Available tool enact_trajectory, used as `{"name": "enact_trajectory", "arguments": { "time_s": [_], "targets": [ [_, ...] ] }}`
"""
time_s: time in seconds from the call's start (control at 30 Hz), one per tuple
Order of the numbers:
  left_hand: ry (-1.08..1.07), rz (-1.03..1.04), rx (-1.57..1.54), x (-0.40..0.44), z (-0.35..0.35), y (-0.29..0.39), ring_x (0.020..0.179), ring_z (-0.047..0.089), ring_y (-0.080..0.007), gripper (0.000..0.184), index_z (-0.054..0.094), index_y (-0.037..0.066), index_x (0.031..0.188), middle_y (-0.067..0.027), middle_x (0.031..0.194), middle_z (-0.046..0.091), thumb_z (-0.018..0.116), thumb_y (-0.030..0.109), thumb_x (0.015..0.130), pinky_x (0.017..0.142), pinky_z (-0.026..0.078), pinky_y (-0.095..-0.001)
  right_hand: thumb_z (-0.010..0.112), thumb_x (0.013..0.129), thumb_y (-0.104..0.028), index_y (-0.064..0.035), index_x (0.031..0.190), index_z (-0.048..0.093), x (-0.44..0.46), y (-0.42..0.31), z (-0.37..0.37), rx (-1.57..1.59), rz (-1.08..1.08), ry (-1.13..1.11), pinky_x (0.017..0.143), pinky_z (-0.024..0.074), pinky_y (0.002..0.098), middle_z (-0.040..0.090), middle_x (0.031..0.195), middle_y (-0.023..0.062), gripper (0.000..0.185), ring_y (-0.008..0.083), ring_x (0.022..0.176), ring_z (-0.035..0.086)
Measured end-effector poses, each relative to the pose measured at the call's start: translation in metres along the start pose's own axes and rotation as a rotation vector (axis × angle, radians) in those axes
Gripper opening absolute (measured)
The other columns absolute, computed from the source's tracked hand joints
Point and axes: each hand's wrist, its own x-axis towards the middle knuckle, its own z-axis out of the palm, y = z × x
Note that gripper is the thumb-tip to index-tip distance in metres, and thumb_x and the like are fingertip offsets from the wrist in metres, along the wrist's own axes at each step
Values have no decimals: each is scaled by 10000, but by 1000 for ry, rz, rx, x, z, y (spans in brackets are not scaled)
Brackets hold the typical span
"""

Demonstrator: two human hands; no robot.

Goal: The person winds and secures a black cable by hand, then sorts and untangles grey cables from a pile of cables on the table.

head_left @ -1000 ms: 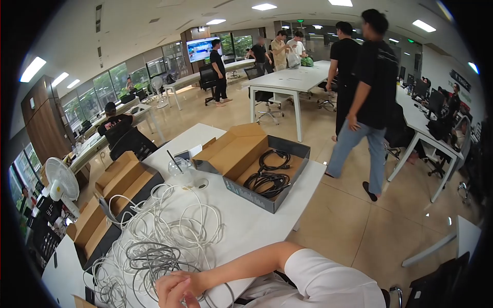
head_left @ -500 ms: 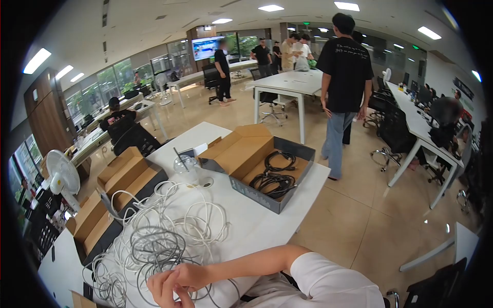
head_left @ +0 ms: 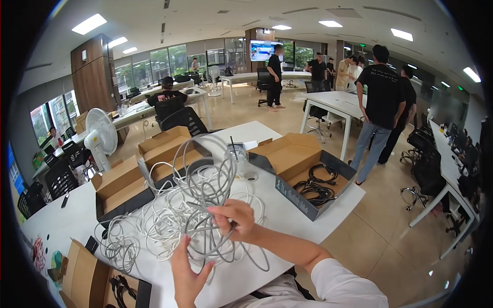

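A loose coil of grey cable [head_left: 208, 174] is raised above the white table [head_left: 287, 256]. The fingers of my right hand [head_left: 235, 219] are closed around part of it. Lower and to the left, my left hand [head_left: 189, 269] has its thumb and fingers spread, with the coil's lower loops beside them. Under and behind the coil lies a tangle of white cable [head_left: 164, 215]. A smaller white bundle [head_left: 120, 249] rests to the left.
An open box [head_left: 313, 190] with black cables stands right, two more boxes sit behind left, and another [head_left: 82, 277] is at the near left. A plastic cup [head_left: 237, 156] stands at the back. Several people are farther off, beyond a fan [head_left: 100, 133].
The grey coil has been lifted off the pile in my right hand. My left hand has come into view. The camera has turned left, and a standing person has moved away.
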Motion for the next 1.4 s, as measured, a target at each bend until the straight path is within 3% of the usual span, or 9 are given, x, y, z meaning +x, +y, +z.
{"name": "enact_trajectory", "arguments": {
  "time_s": [0.03,0.17,0.37,0.5,0.73,0.87,1.07,1.3,1.4],
  "targets": [
    [-30,2,6,0,1,-3,1138,535,-324,664,508,-8,1283,-170,1200,589,767,97,680,1015,376,-407,610,804,50,-16,1062,656,8,0,-2,-44,-66,7,478,426,280,539,594,45,271,191,485,517],
    [-46,138,114,8,-4,-6,1020,554,-337,63,627,11,866,-146,1003,653,610,50,819,904,398,-408,629,815,36,-21,1054,653,7,8,4,-36,-11,-112,518,440,302,578,651,64,246,211,533,548],
    [136,-71,19,-4,-8,-31,688,618,-215,180,589,5,855,-107,693,646,489,118,953,642,443,-329,615,909,-122,-77,1139,643,-48,35,16,131,415,-625,697,484,348,671,841,96,235,255,769,626],
    [235,-337,-570,-9,-10,-32,414,408,-36,311,566,31,897,-71,603,620,429,277,1031,382,251,-169,639,894,-202,-87,1294,540,-34,29,-7,27,458,-816,855,465,420,662,1033,146,428,287,990,607],
    [487,-383,-1023,-9,-31,-37,371,230,-30,251,550,68,907,47,488,356,457,269,1025,379,217,-206,604,900,-79,-154,1516,221,-50,44,-44,279,901,-734,840,499,316,617,1130,135,729,191,996,611],
    [478,-380,-1180,-11,-38,-36,393,186,-14,188,526,82,942,79,516,259,481,249,1017,382,203,-195,580,884,-35,-71,1350,495,-65,56,-53,110,711,-753,830,512,303,628,1091,103,475,176,922,630],
    [537,-358,-1176,-10,-38,-31,397,184,-22,109,548,54,926,75,522,269,502,150,950,403,202,-215,597,873,-61,-27,1274,542,-87,44,-42,158,888,-695,855,507,332,635,1126,142,407,225,1018,635],
    [-19,-524,-885,-12,-40,-26,581,473,-69,347,574,-33,1083,-12,684,479,525,-2,740,547,531,-253,697,816,-174,-44,1325,491,-97,-1,-12,-71,651,-780,949,451,401,509,1293,182,564,340,1126,545],
    [-218,-493,-648,-11,-26,-26,684,554,-118,408,532,24,1222,-35,855,542,545,-55,822,578,543,-263,706,772,-146,-57,1311,510,-97,0,-7,-143,583,-805,927,452,402,499,1278,170,580,341,1082,537]
  ]
}}
